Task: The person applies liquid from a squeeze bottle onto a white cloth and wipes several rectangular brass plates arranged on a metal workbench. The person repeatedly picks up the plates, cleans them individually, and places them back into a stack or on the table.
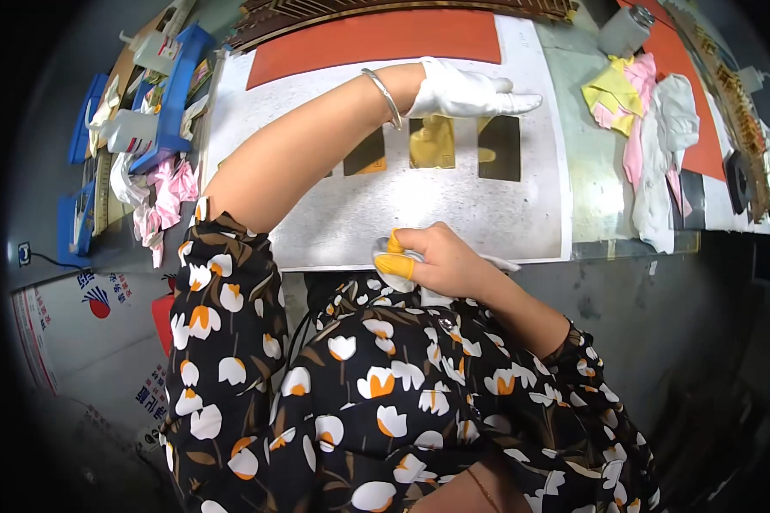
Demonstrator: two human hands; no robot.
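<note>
My left hand (466, 92), in a white glove, reaches across the table with its fingers stretched out flat to the right. It is just beyond a row of thin rectangular plates. Nearest to it is a shiny gold plate (432, 144). A dark plate (499, 152) with a gold patch lies to its right, and another dark plate (365, 154) to its left, partly behind my forearm. Close to my body, my right hand (445, 261) has yellow finger covers on some fingers. Its fingers are closed on a white cloth (393, 263), perhaps a glove, mostly hidden.
A white sheet (316, 231) covers the table, with an orange-red mat (368, 47) and stacked brown strips (316, 13) beyond. Blue trays (173, 107), white bottles (133, 131) and pink cloths (171, 192) are at left. Yellow cloth (616, 94), white gloves (659, 171) and a metal-topped bottle (626, 32) lie right.
</note>
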